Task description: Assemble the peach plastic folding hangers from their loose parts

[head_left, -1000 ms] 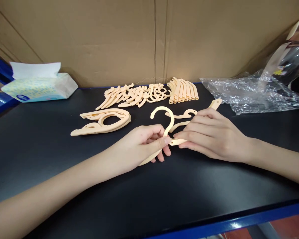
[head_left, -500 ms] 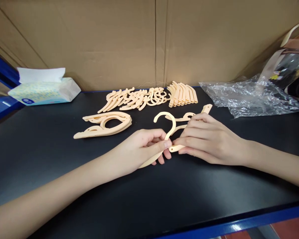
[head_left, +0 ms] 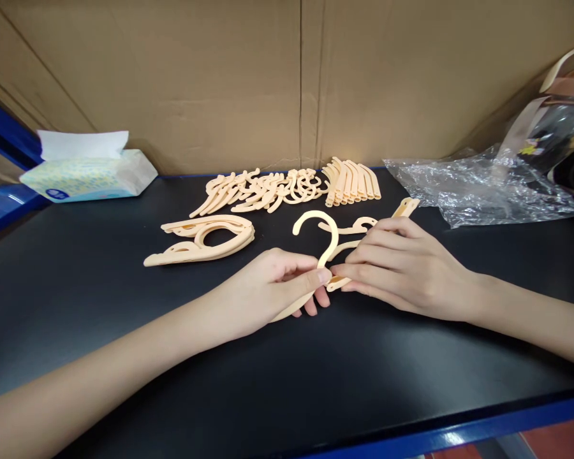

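My left hand (head_left: 287, 284) pinches a cream plastic hanger hook piece (head_left: 333, 236) at its stem, the curved hook rising above my thumb and its lower arm running down under my palm. Close beside it, my right hand (head_left: 402, 268) grips a straight hanger arm piece (head_left: 406, 207). One end of that arm sticks out past my knuckles, and the other, with a small hole, meets the left fingertips. Whether the two pieces are joined is hidden by my fingers. Behind them on the table lie a notched hanger arm (head_left: 349, 227) and a curved piece (head_left: 343, 248), partly covered by my right hand.
Folded hangers (head_left: 201, 241) lie stacked at the left. Along the back are piles of hook pieces (head_left: 268, 191) and a row of hanger arms (head_left: 351, 182). A tissue pack (head_left: 90, 175) stands back left; a clear plastic bag (head_left: 483, 185) lies at the right on the black table (head_left: 249, 389).
The straight arm in my right hand has rolled slightly, now showing its hollow side. My left hand keeps its pinch on the hook piece. The whole view has shifted a little.
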A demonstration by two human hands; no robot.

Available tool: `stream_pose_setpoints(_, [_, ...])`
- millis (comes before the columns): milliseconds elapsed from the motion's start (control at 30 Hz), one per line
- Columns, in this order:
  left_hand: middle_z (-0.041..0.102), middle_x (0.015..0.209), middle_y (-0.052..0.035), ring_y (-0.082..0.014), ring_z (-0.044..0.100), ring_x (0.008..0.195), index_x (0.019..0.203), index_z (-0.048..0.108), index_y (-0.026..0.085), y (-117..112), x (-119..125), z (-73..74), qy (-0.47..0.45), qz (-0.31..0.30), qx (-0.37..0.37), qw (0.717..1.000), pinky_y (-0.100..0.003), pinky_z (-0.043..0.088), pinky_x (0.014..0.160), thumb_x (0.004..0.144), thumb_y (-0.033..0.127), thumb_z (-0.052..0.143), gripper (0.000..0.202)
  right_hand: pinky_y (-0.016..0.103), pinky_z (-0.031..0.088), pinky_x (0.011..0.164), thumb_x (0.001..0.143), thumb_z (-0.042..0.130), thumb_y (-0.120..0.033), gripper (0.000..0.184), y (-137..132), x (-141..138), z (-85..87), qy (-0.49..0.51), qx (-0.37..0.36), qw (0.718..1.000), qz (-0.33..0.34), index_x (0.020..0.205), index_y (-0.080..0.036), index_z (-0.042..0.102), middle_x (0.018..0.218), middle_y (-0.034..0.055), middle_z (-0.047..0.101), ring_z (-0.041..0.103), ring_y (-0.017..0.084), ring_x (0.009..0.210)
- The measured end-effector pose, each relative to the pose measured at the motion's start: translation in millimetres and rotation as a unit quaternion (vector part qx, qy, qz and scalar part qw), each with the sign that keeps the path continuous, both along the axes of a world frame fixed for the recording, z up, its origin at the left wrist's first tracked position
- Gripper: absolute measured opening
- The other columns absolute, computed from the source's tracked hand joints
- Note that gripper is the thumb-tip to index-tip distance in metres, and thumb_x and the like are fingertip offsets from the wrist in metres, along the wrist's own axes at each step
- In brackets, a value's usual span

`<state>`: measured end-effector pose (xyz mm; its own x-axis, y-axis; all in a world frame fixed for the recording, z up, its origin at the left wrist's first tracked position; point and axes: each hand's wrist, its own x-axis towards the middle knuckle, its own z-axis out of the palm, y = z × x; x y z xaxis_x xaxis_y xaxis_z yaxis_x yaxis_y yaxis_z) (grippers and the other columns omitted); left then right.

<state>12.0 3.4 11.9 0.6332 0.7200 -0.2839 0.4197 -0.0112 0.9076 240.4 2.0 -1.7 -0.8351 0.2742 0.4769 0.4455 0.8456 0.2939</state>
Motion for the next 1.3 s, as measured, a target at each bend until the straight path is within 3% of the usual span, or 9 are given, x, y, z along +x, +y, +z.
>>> stream_pose_setpoints(267, [0.064,0.068,-0.0002,-0.0113,0.059,0.067,0.078,0.069,0.014,1.2,0.8,1.0,0.011,-0.006,0.013,1.000,-0.018,0.045,0.061,0.095,0.040,0.050,0.037,0.032,0.042,0.080,0.099,0.051,-0.023,0.019,1.0,1.1,-0.8,0.003,0.006,1.000,-0.002,0.097,-0.018,0.069,0.078,-0.0010,0.070,0.058,0.013,0.075])
stream_pose_setpoints(733, [0.067,0.080,-0.0006,-0.0101,0.061,0.069,0.082,0.067,0.015,1.6,-2.3,-5.6,-0.001,-0.032,0.026,0.999,-0.018,0.046,0.060,0.095,0.042,0.051,0.034,0.033,0.040,0.083,0.097,0.053,-0.019,0.013,-0.8,1.6,-4.3,-0.013,0.009,1.000,0.004,0.096,-0.017,0.066,0.081,-0.0013,0.069,0.055,0.014,0.078])
stream_pose_setpoints(1100, [0.069,0.085,0.0014,-0.0068,0.060,0.070,0.088,0.067,0.014,4.0,-3.1,-4.0,-0.051,-0.041,-0.035,0.997,-0.016,0.047,0.065,0.094,0.033,0.056,0.023,0.032,0.040,0.079,0.098,0.052,-0.018,0.012,-1.6,1.7,1.4,0.014,0.016,1.000,-0.007,0.095,-0.018,0.064,0.085,-0.0024,0.073,0.059,0.012,0.077])
stream_pose_setpoints(1300, [0.068,0.083,0.0019,-0.0078,0.061,0.070,0.084,0.065,0.014,1.6,-1.9,-6.4,-0.040,-0.033,0.002,0.999,-0.017,0.044,0.061,0.095,0.036,0.054,0.027,0.031,0.039,0.074,0.100,0.048,-0.025,0.019,1.3,2.1,1.3,0.009,-0.049,0.999,0.012,0.093,-0.016,0.063,0.081,0.0005,0.071,0.056,0.013,0.074])
